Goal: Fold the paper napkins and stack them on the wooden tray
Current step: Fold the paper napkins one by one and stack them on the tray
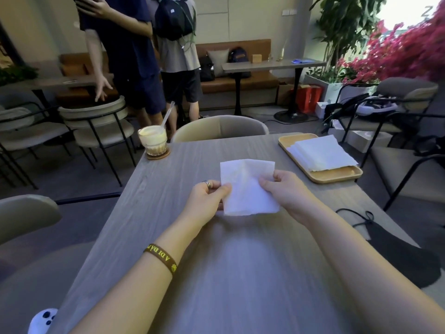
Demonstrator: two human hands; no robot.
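Note:
A white paper napkin (248, 186) is held just above the grey table (192, 249), near its middle. My left hand (207, 198) pinches its left edge and my right hand (286, 189) pinches its right edge. The napkin shows a vertical crease and bows slightly at the top. At the table's far right a wooden tray (337, 175) carries a stack of white napkins (320, 153), which overhangs the tray's right side.
A glass of iced drink (153, 140) with a straw stands on a coaster at the far left corner. Chairs surround the table. Two people stand behind the table at the left. A black bag (404, 256) lies at the right edge.

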